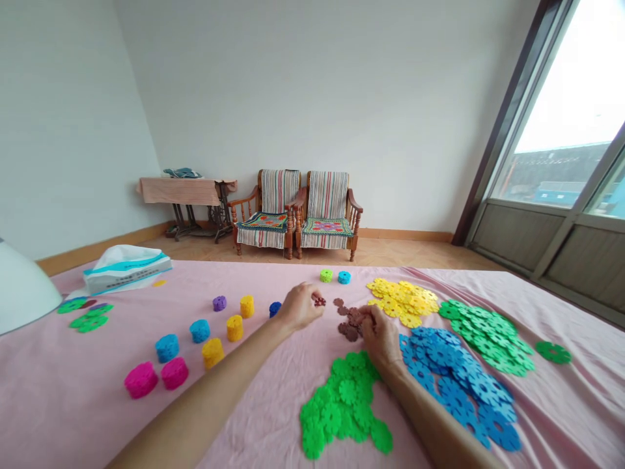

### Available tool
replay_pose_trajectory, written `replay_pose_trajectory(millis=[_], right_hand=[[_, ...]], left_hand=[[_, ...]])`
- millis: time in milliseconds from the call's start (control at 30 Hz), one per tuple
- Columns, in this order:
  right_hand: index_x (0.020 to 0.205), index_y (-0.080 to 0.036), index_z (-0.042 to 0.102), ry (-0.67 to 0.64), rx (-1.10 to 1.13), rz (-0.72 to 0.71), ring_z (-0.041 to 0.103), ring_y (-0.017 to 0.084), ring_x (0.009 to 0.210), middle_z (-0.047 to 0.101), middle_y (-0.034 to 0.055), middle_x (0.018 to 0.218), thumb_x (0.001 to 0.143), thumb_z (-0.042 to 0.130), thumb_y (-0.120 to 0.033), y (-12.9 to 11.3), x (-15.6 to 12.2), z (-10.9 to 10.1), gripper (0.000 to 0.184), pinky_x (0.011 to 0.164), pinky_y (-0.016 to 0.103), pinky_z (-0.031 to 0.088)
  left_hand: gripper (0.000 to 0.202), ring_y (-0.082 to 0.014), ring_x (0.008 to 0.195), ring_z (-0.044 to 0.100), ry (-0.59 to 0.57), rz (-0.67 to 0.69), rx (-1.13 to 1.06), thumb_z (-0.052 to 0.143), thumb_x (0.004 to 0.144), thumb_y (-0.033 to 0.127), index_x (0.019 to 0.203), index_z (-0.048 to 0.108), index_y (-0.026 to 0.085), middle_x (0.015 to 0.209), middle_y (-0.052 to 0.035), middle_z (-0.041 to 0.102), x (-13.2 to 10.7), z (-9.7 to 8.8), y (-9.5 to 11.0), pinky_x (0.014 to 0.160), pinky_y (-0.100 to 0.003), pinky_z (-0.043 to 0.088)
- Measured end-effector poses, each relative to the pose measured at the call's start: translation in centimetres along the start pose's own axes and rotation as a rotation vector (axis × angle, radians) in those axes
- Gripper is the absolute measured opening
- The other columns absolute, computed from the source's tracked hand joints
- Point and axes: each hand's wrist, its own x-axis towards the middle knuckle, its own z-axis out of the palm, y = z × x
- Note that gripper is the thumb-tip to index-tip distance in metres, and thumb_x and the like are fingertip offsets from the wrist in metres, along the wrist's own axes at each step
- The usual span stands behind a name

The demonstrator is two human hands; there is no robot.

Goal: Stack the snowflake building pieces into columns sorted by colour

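My left hand [300, 307] pinches a small stack of brown snowflake discs [319, 301] between thumb and fingers, above the pink cloth. To its right lies a loose pile of brown snowflake discs [349, 329]. At the right edge of that pile is my right hand [381, 337], its fingertips closed on a brown disc; the fingers partly hide it. A dark blue stack [275, 309] stands just left of my left hand. Bright green discs [342, 404] are heaped below the hands. Beyond the hands stand a lime stack [326, 276] and a light blue stack [344, 277].
Yellow [405, 299], green [488, 335] and blue [454, 378] disc heaps spread on the right. Purple [219, 303], yellow [235, 327], blue [167, 348] and pink [141, 380] stacks stand left. A tissue pack [127, 270] lies at the far left.
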Motion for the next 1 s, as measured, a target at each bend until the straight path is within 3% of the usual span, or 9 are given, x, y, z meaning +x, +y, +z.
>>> replay_pose_trajectory(millis=[100, 200, 600, 1000], right_hand=[[0.082, -0.017, 0.059, -0.002, 0.000, 0.005, 0.063, 0.018, 0.071, 0.069, 0.0053, 0.075, 0.078, 0.034, -0.022, -0.1, 0.0, 0.0, 0.026, 0.068, 0.027, 0.044], [0.080, -0.018, 0.060, -0.019, 0.017, -0.001, 0.062, 0.017, 0.070, 0.069, 0.0047, 0.074, 0.078, 0.035, -0.021, 0.0, 0.1, 0.0, 0.026, 0.067, 0.026, 0.044], [0.078, -0.017, 0.061, -0.028, 0.035, -0.019, 0.062, 0.016, 0.067, 0.068, 0.0042, 0.072, 0.077, 0.035, -0.021, 0.0, 0.1, 0.1, 0.026, 0.063, 0.025, 0.043], [0.074, -0.019, 0.058, -0.032, 0.009, -0.037, 0.061, 0.017, 0.066, 0.067, 0.0026, 0.070, 0.077, 0.037, -0.020, 0.0, 0.1, 0.0, 0.022, 0.061, 0.025, 0.040]], left_hand=[[0.017, -0.0173, 0.075, 0.059, -0.048, 0.013, 0.048, 0.061, 0.063, 0.017, 0.079, 0.068, 0.018, 0.079, -0.0017, 0.068, 1.4, -2.1, -2.2, 0.065, -0.024, 0.042], [0.014, -0.0160, 0.073, 0.059, -0.123, 0.050, 0.082, 0.065, 0.061, 0.020, 0.074, 0.070, 0.019, 0.075, 0.0002, 0.068, 2.1, -3.0, -3.6, 0.063, -0.021, 0.040], [0.010, -0.0153, 0.072, 0.060, -0.238, 0.106, 0.146, 0.068, 0.061, 0.024, 0.070, 0.071, 0.021, 0.072, 0.0007, 0.069, 2.5, -1.4, -4.5, 0.060, -0.020, 0.039], [0.011, -0.0166, 0.070, 0.061, -0.249, 0.105, 0.189, 0.068, 0.062, 0.027, 0.070, 0.069, 0.020, 0.072, -0.0011, 0.069, 2.6, -1.1, -4.8, 0.057, -0.022, 0.040]])
